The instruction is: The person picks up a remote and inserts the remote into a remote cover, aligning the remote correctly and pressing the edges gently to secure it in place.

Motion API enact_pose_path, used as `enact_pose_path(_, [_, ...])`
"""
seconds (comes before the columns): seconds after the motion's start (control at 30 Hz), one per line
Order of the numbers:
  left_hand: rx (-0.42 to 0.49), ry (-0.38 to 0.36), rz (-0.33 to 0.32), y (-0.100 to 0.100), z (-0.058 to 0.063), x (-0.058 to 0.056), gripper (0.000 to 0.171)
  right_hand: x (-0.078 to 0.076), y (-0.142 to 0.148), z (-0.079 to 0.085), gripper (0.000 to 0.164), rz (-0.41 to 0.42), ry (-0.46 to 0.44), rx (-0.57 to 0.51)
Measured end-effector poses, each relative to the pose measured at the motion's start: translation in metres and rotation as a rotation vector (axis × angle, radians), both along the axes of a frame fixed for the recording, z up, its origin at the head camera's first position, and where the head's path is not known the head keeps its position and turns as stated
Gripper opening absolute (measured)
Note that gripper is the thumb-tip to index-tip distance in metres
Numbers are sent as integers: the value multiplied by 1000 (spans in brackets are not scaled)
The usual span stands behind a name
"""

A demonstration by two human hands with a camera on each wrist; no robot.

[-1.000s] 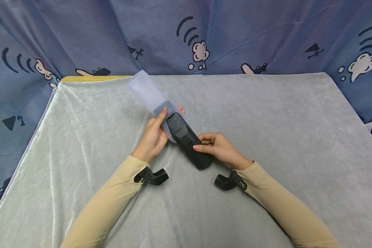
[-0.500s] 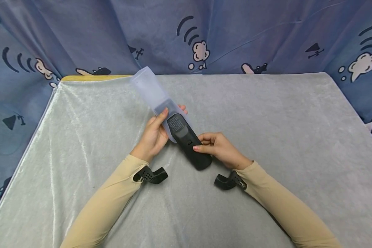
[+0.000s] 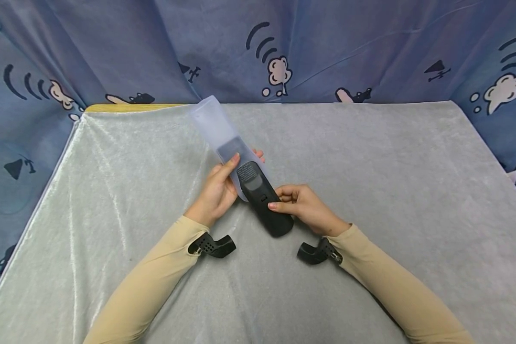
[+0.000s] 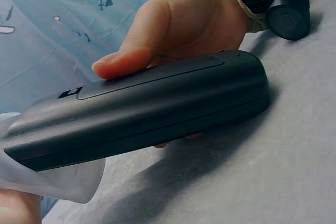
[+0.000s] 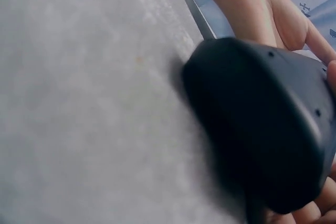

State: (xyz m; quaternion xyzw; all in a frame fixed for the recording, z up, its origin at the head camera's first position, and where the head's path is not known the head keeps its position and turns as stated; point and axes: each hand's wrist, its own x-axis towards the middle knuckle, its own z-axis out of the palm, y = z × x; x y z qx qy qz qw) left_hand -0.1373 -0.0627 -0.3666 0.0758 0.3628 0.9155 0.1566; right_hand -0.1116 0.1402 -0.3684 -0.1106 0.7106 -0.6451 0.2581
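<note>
Grey cloth (image 3: 382, 181) | smooth black remote (image 3: 261, 192) (labelled) | right hand (image 3: 307, 206) pinches it | left hand (image 3: 217, 195) grips translucent sleeve (image 3: 227, 142)

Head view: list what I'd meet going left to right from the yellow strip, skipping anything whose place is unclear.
Yellow strip → plastic pouch → black remote → right wrist's black camera → right sleeve.

Black remote (image 3: 261, 201) in all views
</note>
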Motion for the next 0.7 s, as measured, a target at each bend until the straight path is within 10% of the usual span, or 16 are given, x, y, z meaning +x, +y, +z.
enact_pose_path(0.7, [-80, -61, 22, 4, -2, 3, 29, 1, -2, 1, 21, -14, 7, -14])
